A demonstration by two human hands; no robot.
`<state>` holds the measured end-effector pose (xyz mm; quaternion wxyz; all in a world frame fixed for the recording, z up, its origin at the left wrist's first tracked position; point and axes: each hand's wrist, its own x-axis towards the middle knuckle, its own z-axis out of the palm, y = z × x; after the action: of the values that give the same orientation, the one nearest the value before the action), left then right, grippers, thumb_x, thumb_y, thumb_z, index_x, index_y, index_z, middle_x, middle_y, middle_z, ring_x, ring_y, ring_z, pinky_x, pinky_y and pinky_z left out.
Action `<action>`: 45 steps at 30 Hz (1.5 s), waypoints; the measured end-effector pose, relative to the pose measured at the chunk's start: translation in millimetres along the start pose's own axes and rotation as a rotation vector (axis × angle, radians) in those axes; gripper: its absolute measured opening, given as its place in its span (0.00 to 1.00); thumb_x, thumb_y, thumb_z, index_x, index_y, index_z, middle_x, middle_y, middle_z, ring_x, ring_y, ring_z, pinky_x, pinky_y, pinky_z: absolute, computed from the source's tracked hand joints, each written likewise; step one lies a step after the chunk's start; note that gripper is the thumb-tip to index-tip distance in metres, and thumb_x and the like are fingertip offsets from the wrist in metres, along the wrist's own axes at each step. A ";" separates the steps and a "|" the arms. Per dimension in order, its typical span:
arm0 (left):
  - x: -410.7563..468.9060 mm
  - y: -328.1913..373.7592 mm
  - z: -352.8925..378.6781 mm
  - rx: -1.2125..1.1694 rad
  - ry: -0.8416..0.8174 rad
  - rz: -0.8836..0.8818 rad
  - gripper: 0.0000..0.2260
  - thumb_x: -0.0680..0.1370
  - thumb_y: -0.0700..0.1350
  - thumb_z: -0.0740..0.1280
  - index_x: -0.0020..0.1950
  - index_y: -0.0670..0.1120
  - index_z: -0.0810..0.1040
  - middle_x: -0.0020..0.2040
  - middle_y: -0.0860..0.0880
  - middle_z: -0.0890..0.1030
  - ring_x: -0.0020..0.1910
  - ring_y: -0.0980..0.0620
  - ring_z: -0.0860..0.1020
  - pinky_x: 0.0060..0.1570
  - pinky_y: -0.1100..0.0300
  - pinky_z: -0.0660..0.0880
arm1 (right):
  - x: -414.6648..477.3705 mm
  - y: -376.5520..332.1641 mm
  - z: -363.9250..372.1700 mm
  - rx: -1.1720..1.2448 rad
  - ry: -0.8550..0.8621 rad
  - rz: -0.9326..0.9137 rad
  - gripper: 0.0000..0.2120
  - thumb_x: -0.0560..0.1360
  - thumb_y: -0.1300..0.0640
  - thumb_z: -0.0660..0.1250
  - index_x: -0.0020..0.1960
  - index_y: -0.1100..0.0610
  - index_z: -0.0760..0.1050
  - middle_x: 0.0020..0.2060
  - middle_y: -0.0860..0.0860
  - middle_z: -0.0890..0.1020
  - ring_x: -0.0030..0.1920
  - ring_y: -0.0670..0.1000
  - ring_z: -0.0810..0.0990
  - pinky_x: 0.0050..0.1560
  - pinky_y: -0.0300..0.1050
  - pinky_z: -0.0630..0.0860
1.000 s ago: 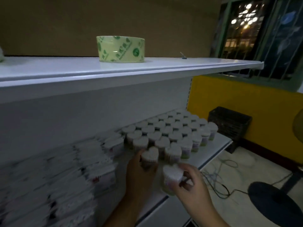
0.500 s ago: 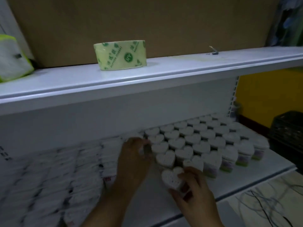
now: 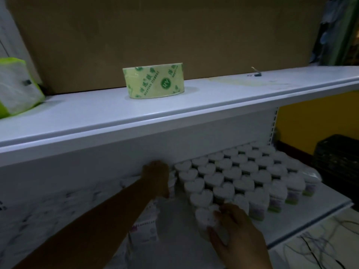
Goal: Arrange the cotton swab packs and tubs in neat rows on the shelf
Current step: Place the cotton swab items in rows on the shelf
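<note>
Several heart-shaped cotton swab tubs (image 3: 239, 171) stand in close rows on the right half of the lower shelf (image 3: 303, 216). My right hand (image 3: 235, 232) grips one more heart-shaped tub (image 3: 205, 218) at the front left end of those rows, thumb on its side and fingers on its lid. My left hand (image 3: 157, 174) reaches deep under the upper shelf, curled over a tub (image 3: 172, 183) at the rows' back left corner; its fingertips are hidden. Flat swab packs (image 3: 142, 228) lie stacked on the left, blurred.
The upper shelf (image 3: 213, 100) overhangs the work area and carries a green tape roll (image 3: 153, 81), a green-and-white pack (image 3: 15, 88) and a small clip (image 3: 256, 73). A black crate (image 3: 338, 160) and loose cables (image 3: 320, 249) lie on the floor at right.
My left hand carried its tub from the front toward the back left of the rows. My right hand brought its tub up against the front row. The view swung left.
</note>
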<state>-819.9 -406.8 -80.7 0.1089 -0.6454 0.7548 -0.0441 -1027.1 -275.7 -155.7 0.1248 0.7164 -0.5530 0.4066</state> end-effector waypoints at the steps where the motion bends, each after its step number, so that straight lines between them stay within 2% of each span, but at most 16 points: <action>1: 0.9 0.4 1.7 0.037 0.007 0.008 0.39 0.67 0.56 0.74 0.72 0.44 0.63 0.70 0.41 0.65 0.68 0.42 0.65 0.67 0.49 0.63 | 0.0 1.6 0.1 -0.013 0.006 -0.020 0.19 0.65 0.40 0.61 0.43 0.52 0.83 0.45 0.48 0.79 0.41 0.48 0.76 0.27 0.34 0.73; 7: 8.0 -4.9 8.4 0.015 0.031 0.099 0.34 0.67 0.54 0.72 0.70 0.48 0.65 0.66 0.46 0.71 0.64 0.45 0.70 0.65 0.51 0.64 | -2.2 3.9 -0.9 0.014 0.047 -0.155 0.12 0.76 0.44 0.58 0.48 0.50 0.76 0.45 0.51 0.79 0.41 0.51 0.73 0.33 0.41 0.76; 11: 9.0 -12.9 -0.9 -0.059 0.126 0.155 0.31 0.66 0.55 0.72 0.65 0.47 0.67 0.60 0.48 0.76 0.59 0.46 0.74 0.58 0.55 0.66 | -3.1 -1.3 -4.6 0.028 0.031 -0.155 0.11 0.69 0.45 0.64 0.47 0.51 0.77 0.48 0.50 0.76 0.40 0.53 0.76 0.34 0.43 0.77; 15: 3.7 -26.8 -12.2 -0.174 0.208 0.232 0.33 0.66 0.53 0.74 0.68 0.47 0.68 0.61 0.46 0.76 0.58 0.46 0.75 0.56 0.59 0.68 | -1.1 -10.8 -12.5 0.062 0.041 -0.097 0.20 0.75 0.39 0.55 0.56 0.50 0.74 0.52 0.53 0.77 0.46 0.51 0.73 0.41 0.42 0.76; 19: -9.6 -35.3 -27.9 -0.286 0.285 0.268 0.36 0.66 0.51 0.74 0.71 0.45 0.66 0.65 0.45 0.74 0.61 0.45 0.72 0.58 0.59 0.69 | 4.1 -23.1 -15.0 0.118 0.080 -0.082 0.19 0.70 0.44 0.63 0.57 0.52 0.73 0.54 0.51 0.74 0.49 0.51 0.73 0.44 0.45 0.76; 23: -39.9 -40.2 -56.6 -0.398 0.391 0.286 0.36 0.65 0.54 0.74 0.69 0.44 0.67 0.62 0.45 0.74 0.59 0.45 0.73 0.57 0.55 0.71 | 24.8 -41.9 -21.6 0.259 0.063 -0.042 0.17 0.70 0.48 0.65 0.55 0.54 0.77 0.55 0.48 0.74 0.54 0.51 0.74 0.52 0.43 0.74; 26: -78.8 -38.7 -72.1 -0.567 0.292 0.299 0.32 0.66 0.50 0.77 0.65 0.46 0.69 0.56 0.50 0.76 0.52 0.52 0.75 0.50 0.59 0.74 | 48.0 -60.1 -35.3 0.566 -0.108 0.110 0.17 0.71 0.52 0.71 0.57 0.42 0.71 0.54 0.36 0.72 0.53 0.39 0.74 0.52 0.34 0.73; 28: -104.5 -34.7 -72.8 -0.579 0.142 0.292 0.32 0.66 0.50 0.78 0.66 0.49 0.68 0.55 0.54 0.75 0.51 0.55 0.75 0.48 0.63 0.74 | 59.3 -63.7 -39.4 0.798 -0.360 0.258 0.27 0.68 0.53 0.74 0.57 0.32 0.63 0.54 0.30 0.70 0.52 0.30 0.72 0.47 0.26 0.70; 31: -130.4 -23.9 -53.5 -0.538 0.007 0.316 0.31 0.65 0.52 0.77 0.65 0.51 0.69 0.51 0.58 0.73 0.47 0.60 0.73 0.40 0.78 0.69 | 64.9 -64.9 -35.9 0.787 -0.748 0.244 0.40 0.63 0.50 0.78 0.62 0.30 0.55 0.57 0.30 0.69 0.51 0.29 0.72 0.48 0.27 0.73; 33: -140.3 -16.7 -32.5 -0.556 -0.042 0.311 0.27 0.65 0.50 0.78 0.60 0.56 0.70 0.49 0.61 0.73 0.46 0.61 0.72 0.39 0.79 0.67 | 56.4 -70.6 -27.5 0.689 -0.948 0.169 0.44 0.63 0.47 0.78 0.62 0.30 0.48 0.55 0.27 0.65 0.49 0.29 0.70 0.50 0.26 0.69; 36: -148.2 -10.2 -9.6 -0.569 -0.075 0.280 0.25 0.65 0.48 0.78 0.59 0.54 0.72 0.50 0.58 0.75 0.52 0.57 0.74 0.42 0.74 0.70 | 36.6 -77.2 -3.6 0.591 -0.992 0.141 0.47 0.62 0.46 0.78 0.64 0.34 0.45 0.52 0.24 0.60 0.52 0.35 0.67 0.51 0.25 0.65; 38: -154.6 -11.6 -1.4 -0.572 -0.074 0.266 0.31 0.66 0.49 0.77 0.66 0.47 0.71 0.62 0.52 0.74 0.60 0.54 0.73 0.57 0.63 0.72 | 28.6 -81.6 7.2 0.568 -0.901 0.123 0.45 0.62 0.46 0.78 0.66 0.33 0.50 0.55 0.29 0.65 0.51 0.36 0.69 0.47 0.24 0.66; 39: -160.7 -12.8 1.1 -0.604 -0.051 0.261 0.33 0.67 0.50 0.77 0.69 0.49 0.68 0.67 0.53 0.69 0.65 0.55 0.68 0.66 0.64 0.65 | 26.4 -81.7 10.5 0.628 -0.869 0.156 0.43 0.62 0.48 0.78 0.64 0.31 0.53 0.54 0.30 0.67 0.48 0.35 0.71 0.45 0.24 0.67; 41: -181.1 -13.9 3.0 -0.693 0.086 0.226 0.35 0.70 0.53 0.74 0.72 0.57 0.60 0.69 0.61 0.59 0.69 0.64 0.55 0.67 0.75 0.49 | 22.2 -81.3 17.2 0.805 -0.862 0.219 0.38 0.64 0.53 0.78 0.58 0.30 0.56 0.50 0.30 0.69 0.47 0.33 0.73 0.43 0.25 0.72; 43: -204.0 -10.9 11.8 -0.802 0.403 0.162 0.23 0.72 0.55 0.70 0.66 0.60 0.69 0.61 0.65 0.67 0.62 0.68 0.63 0.61 0.79 0.58 | 17.4 -83.0 21.9 0.920 -0.895 0.247 0.37 0.63 0.55 0.79 0.58 0.32 0.59 0.53 0.32 0.72 0.51 0.37 0.76 0.45 0.28 0.75; 45: -227.7 -5.6 30.0 -0.964 0.637 0.084 0.06 0.71 0.54 0.67 0.48 0.59 0.78 0.44 0.61 0.77 0.45 0.66 0.74 0.44 0.75 0.68 | 11.8 -86.6 28.3 0.921 -0.861 0.239 0.37 0.62 0.56 0.80 0.58 0.35 0.59 0.53 0.33 0.72 0.51 0.34 0.76 0.41 0.23 0.72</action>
<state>-775.2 -181.5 -84.2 -0.4283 -0.5466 0.7100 0.1168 -936.5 -270.7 -141.8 -0.4754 0.7291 -0.3983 0.2894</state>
